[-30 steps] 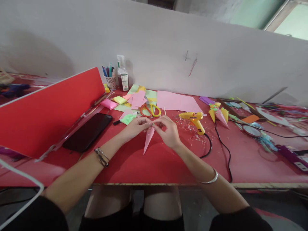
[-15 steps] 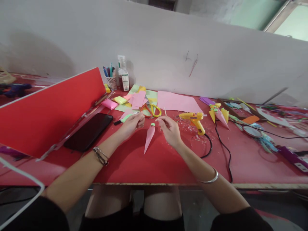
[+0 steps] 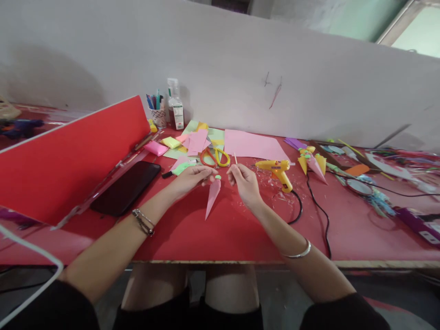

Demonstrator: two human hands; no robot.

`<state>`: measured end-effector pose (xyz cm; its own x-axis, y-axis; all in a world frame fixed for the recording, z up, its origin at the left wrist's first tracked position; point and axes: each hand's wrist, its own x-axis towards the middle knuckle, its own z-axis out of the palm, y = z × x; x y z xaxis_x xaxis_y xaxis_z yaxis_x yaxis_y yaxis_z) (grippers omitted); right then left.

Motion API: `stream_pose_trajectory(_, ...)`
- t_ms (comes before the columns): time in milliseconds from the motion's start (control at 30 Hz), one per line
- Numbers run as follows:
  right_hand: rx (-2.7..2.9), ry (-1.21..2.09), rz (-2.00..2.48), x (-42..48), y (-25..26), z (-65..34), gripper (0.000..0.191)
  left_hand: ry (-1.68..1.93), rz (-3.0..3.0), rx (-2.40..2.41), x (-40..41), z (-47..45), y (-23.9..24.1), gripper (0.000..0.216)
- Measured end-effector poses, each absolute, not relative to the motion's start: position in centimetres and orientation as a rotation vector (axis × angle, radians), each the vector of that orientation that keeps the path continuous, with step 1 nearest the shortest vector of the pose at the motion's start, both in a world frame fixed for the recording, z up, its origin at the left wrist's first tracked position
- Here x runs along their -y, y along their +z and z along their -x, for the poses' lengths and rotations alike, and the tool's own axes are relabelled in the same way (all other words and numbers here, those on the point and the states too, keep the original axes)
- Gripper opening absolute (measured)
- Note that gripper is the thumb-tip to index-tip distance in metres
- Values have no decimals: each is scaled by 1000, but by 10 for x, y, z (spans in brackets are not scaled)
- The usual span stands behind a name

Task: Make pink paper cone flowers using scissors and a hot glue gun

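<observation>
A slim pink paper cone lies on the red table, its pointed end toward me. At its wide end is a small light-green piece. My left hand is just left of that green piece, fingers stretched toward it; whether they touch cannot be told. On the other side my right hand has its fingertips pinched together. Anything between those fingertips is too small to make out. Just beyond the right hand is a thin pale stick.
A yellow glue gun lies at right with its black cord. Scissors, pink paper and a green-and-black marker are behind my hands. At left are a phone and a red board; finished-looking cones lie right.
My left hand's fingers have gone from curled to stretched out, nearer the green piece. My right hand has drawn slightly right, its fingers curling tighter. The cone stays put.
</observation>
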<state>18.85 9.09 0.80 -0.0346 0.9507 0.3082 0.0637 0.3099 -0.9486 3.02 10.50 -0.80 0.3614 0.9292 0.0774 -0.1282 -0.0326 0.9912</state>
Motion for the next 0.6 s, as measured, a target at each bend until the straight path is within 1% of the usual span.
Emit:
stream_pose_trajectory(67, 1377, 979, 1018, -91, 9, -188, 18, 1052, -1302, -808, -104, -30, -5, 22)
stream_pose_trajectory(200, 1312, 1023, 1007, -91, 9, -188, 11, 1119, -1276, -764, -102, -31, -2, 34)
stream_pose_trajectory(333, 1255, 1112, 971, -92, 8, -187, 6, 1172, -1270, -719, -102, -30, -2, 38)
stream_pose_trajectory(467, 1149, 1215, 902, -94, 5, -188, 13, 1167, -1285, -709, -103, -29, -2, 47)
stream_pose_trajectory(533, 1107, 1224, 882, -94, 4, -188, 16, 1178, -1283, -726, -104, -29, -2, 43)
stream_pose_trajectory(600, 1094, 1220, 881, -95, 4, -188, 17, 1192, -1263, -741, -105, -29, -2, 34)
